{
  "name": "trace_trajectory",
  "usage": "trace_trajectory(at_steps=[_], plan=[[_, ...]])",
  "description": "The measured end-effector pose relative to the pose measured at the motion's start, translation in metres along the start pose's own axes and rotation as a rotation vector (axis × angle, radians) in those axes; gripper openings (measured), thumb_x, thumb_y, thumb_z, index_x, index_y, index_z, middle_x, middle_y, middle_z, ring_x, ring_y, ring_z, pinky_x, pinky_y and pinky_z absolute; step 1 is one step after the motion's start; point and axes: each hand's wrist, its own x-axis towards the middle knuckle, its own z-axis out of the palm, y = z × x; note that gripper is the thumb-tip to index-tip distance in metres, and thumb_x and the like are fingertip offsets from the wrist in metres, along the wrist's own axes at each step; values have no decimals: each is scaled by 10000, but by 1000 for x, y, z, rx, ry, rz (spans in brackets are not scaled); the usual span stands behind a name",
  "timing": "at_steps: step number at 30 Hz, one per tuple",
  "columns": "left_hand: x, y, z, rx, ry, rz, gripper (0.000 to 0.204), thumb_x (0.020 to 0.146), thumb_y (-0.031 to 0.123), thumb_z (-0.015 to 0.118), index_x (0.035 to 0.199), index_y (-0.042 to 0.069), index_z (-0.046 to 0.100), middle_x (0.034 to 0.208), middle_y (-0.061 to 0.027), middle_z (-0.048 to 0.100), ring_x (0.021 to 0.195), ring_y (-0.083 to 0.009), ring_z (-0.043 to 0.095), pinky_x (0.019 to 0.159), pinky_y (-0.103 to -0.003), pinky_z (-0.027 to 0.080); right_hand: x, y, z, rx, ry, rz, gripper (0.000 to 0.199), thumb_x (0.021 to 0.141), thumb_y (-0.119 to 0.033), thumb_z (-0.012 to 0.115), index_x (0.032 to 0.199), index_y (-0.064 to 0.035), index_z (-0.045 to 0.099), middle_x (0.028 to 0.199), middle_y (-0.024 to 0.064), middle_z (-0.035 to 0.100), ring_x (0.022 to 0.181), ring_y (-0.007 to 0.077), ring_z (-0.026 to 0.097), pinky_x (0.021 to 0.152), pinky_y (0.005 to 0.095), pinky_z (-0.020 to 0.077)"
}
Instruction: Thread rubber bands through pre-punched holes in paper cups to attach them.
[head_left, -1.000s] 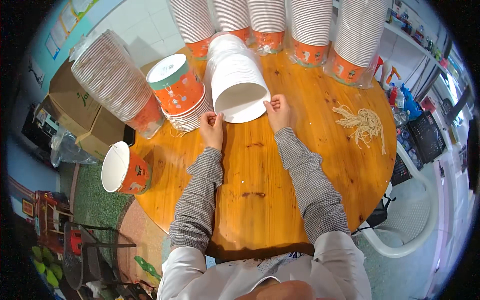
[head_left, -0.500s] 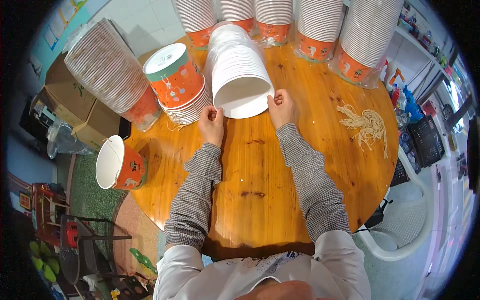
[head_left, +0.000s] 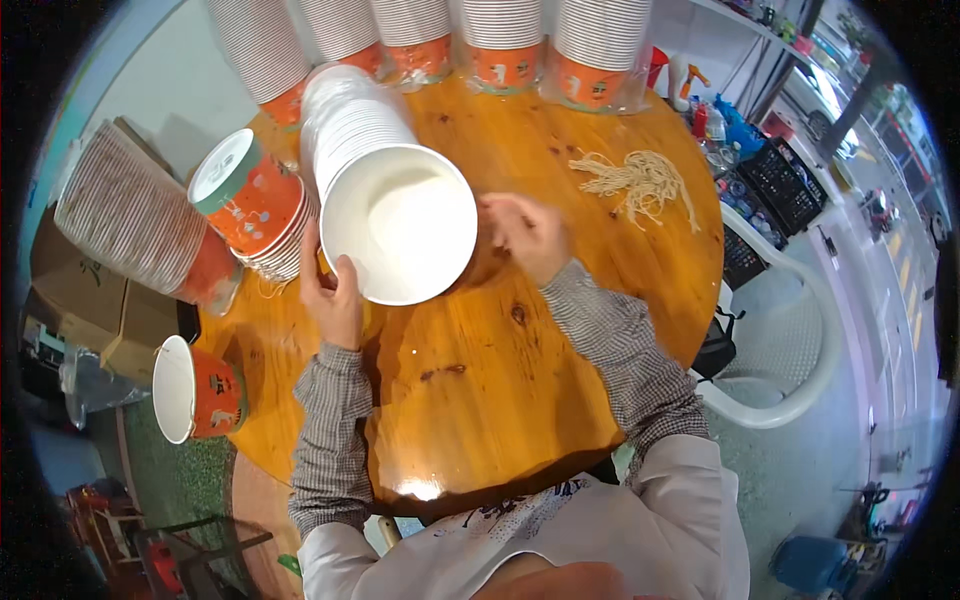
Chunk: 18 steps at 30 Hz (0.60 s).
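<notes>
A large white-lined paper bucket (head_left: 400, 225) is tilted with its mouth toward me, in front of the lying stack of nested paper buckets (head_left: 350, 115), which is partly wrapped in clear plastic. My left hand (head_left: 335, 300) grips its left rim, thumb inside the mouth and fingers along the outer wall. To the right of the rim, my right hand (head_left: 530, 235) is apart from it, blurred, with loosely spread fingers and nothing visible in them. A bundle of cream strings (head_left: 640, 185) lies farther right on the wooden table (head_left: 500, 370).
An orange bucket with a string handle (head_left: 215, 392) lies on its side at the left edge. Behind it, an upside-down orange bucket (head_left: 255, 200) tops a short stack. Wrapped stacks (head_left: 500, 65) line the far edge. A white chair (head_left: 800, 340) stands at the right.
The front bucket now tilts up toward me from the lying stack, held by my left hand. My right hand has let go of the rim and moved off. The whole view has shifted.
</notes>
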Motion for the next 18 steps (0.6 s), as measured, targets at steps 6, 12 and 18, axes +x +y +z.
trace_trajectory(at_steps=[6, 12, 18], plan=[[7, 57, -12, 50, -280, -235, 500, 818, -28, 457, 1313, 12, 513, 1266, -119, 596, 667, -50, 579, 441, -184, 430, -4, 36, -137, -527, 384, -91, 169, 886, -149, 624, 978, -15, 672, 852, 122, 674, 761, 215, 647, 704, 306, 511], [0, 49, -21, 258, -358, -52, 400, 788, -73, 427, 1130, -30, 630, 962, -90, 696, 577, -40, 455, 531, -193, 370, -23, 75, -211, -711, 274, 179, 116, 849, -117, 647, 918, -32, 685, 889, 120, 672, 791, 235, 654, 701, 314, 515], [-9, 57, -41, 198, -362, -141, 391, 808, -63, 418, 1126, -12, 639, 904, -25, 652, 571, -26, 426, 508, -185, 340, -10, 77, -217, -860, 155, 78, 133, 845, -141, 655, 943, -66, 705, 946, 85, 647, 938, 273, 602, 823, 382, 484]])
